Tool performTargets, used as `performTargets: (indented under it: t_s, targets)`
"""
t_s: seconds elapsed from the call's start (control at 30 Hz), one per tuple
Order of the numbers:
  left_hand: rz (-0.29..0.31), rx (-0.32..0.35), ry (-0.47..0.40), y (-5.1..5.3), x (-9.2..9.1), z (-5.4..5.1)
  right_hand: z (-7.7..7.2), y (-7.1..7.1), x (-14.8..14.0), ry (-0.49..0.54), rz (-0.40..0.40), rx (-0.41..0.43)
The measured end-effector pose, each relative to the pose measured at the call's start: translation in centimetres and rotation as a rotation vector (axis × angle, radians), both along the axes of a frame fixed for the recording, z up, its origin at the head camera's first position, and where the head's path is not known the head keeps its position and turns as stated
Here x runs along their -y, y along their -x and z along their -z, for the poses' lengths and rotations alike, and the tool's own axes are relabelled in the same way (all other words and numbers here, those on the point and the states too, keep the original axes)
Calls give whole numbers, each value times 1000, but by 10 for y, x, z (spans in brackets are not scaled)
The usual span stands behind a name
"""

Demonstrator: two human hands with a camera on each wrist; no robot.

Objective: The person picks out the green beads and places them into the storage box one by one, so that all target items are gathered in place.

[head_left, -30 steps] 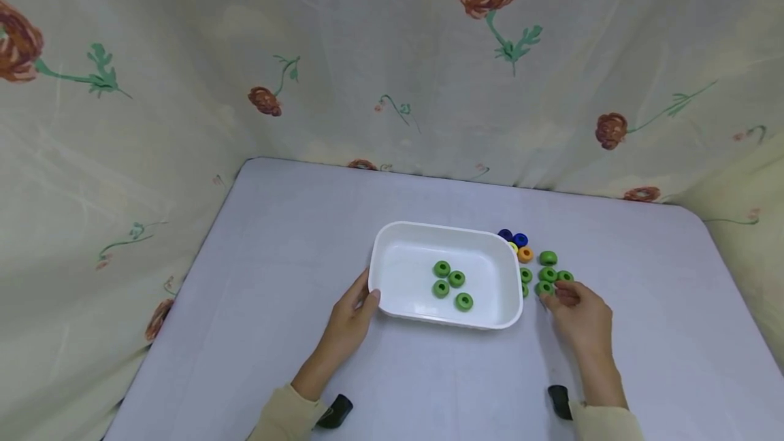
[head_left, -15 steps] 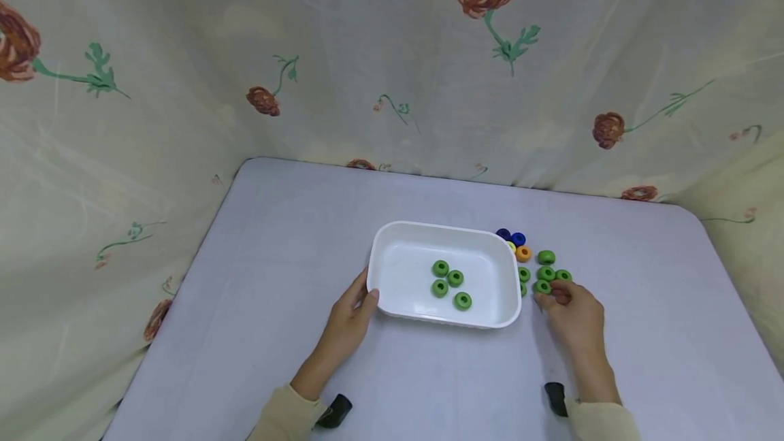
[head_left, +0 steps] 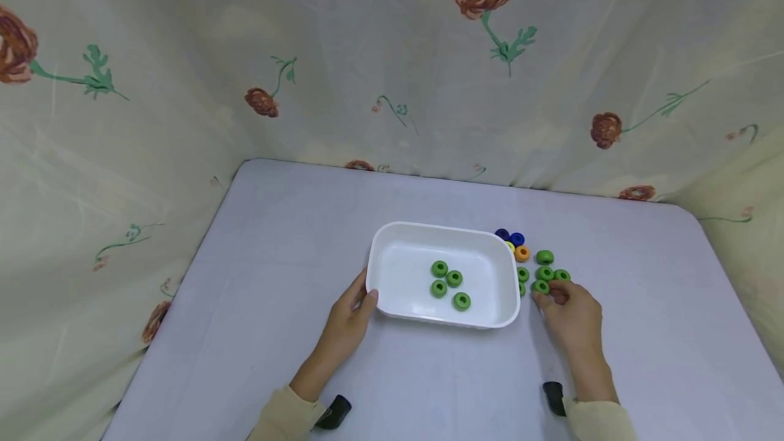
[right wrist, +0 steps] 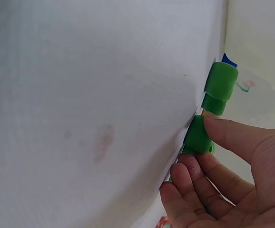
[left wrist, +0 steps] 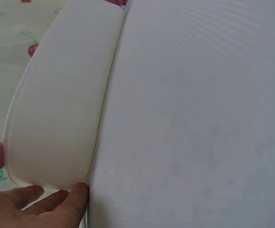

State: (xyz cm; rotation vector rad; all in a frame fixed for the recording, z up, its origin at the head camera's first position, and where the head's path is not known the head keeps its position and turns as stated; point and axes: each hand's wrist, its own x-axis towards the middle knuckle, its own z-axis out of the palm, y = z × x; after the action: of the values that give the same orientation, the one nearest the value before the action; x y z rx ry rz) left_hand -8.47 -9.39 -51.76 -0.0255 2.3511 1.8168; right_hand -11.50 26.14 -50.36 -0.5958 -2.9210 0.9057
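A white plastic tray (head_left: 404,291) lies on the table with several green beads (head_left: 454,279) in it. My left hand (head_left: 345,327) holds its left end, thumb at the rim; in the left wrist view the fingers (left wrist: 75,202) press against the tray's outer wall (left wrist: 56,109). Right of the tray, my right hand (head_left: 574,317) pinches a green bead (head_left: 540,287) that is still at the tabletop. In the right wrist view the thumb (right wrist: 230,135) touches one side of this bead (right wrist: 197,134), with fingertips at the other side. More green beads (head_left: 545,257) lie just beyond.
Dark blue, blue, yellow and orange beads (head_left: 522,254) sit by the tray's right end, the yellow one partly hidden by its rim. Two green beads (head_left: 523,274) lie there too. A flowered cloth (head_left: 367,53) hangs behind the table (head_left: 294,223).
My right hand has shifted slightly left, its thumb and fingers closing in on the near green bead. The left hand and tray look unchanged; the view has drifted slightly.
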Motion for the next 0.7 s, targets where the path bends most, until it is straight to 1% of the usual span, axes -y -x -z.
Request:
performTargets:
  t_s: [0.27, 0.43, 0.7]
  targets:
    - [-6, 10, 8, -1, 0, 0, 0, 0, 1, 9, 13, 10]
    - [-4, 6, 1, -1, 1, 2, 1, -1, -1, 17, 14, 0]
    - [11, -8, -1, -1, 1, 0, -6, -2, -6, 9, 8, -13]
